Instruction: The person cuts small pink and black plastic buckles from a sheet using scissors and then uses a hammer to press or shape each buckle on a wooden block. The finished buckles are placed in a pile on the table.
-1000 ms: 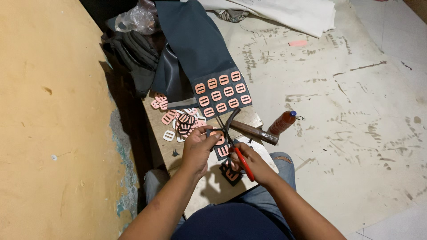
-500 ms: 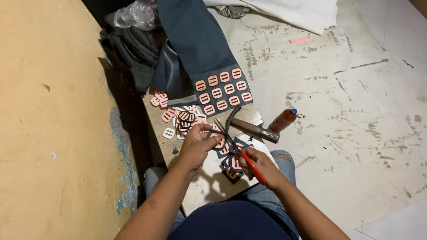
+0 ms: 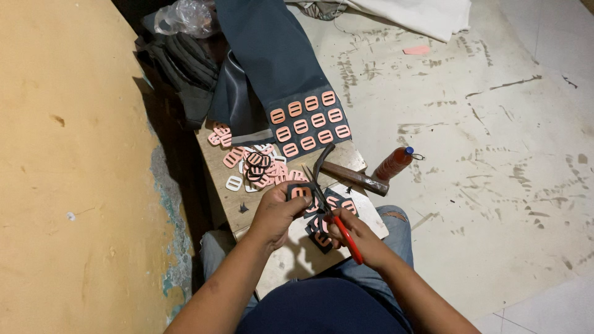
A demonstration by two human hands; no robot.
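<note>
Looks like a small backroom craft workshop; rough wooden bench [image 3: 223,185] on a stained concrete floor [image 3: 495,185]; hammer [image 3: 346,173], heaps of pink plastic buckles [image 3: 260,167], dark fabric strip [image 3: 272,62] covered in buckles, peeling yellow wall [image 3: 74,154].

The left hand [image 3: 279,209] holds a small dark piece with a pink buckle [image 3: 301,192] on it. The right hand [image 3: 354,236] grips red-handled scissors [image 3: 327,210], and the blades touch this piece. Just beyond the hands, a hammer [image 3: 348,175] lies on the wooden counter [image 3: 218,175], beside a heap of loose pink buckles [image 3: 258,168]. Farther beyond them, a dark cloth sheet [image 3: 272,62] carries rows of such buckles.
</note>
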